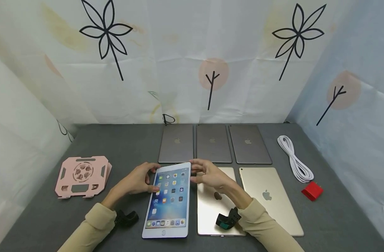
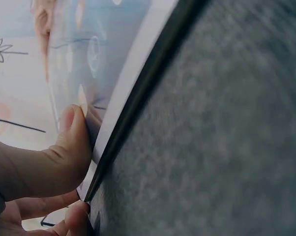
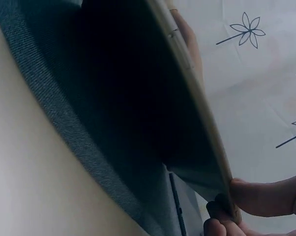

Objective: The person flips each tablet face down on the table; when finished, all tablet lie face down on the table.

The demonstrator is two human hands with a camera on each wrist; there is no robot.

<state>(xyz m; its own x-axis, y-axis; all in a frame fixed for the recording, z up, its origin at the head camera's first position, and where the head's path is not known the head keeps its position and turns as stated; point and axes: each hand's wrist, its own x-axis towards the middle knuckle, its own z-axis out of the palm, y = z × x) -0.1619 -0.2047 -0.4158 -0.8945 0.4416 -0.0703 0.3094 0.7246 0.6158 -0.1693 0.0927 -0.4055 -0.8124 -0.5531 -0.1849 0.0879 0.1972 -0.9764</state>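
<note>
A white-framed tablet, its screen lit with app icons, is held between both hands with its far end raised off the table. My left hand grips its upper left edge; in the left wrist view the thumb lies on the front, fingers behind. My right hand pinches the upper right corner; the right wrist view shows the thumb against the edge and fingertips underneath. Right of it a gold tablet lies face down, partly hidden under my right hand and forearm.
Another gold tablet lies face down further right. Several grey tablets form a row behind. A pink stand-like plate is at the left. A coiled white cable and a red block lie at the right.
</note>
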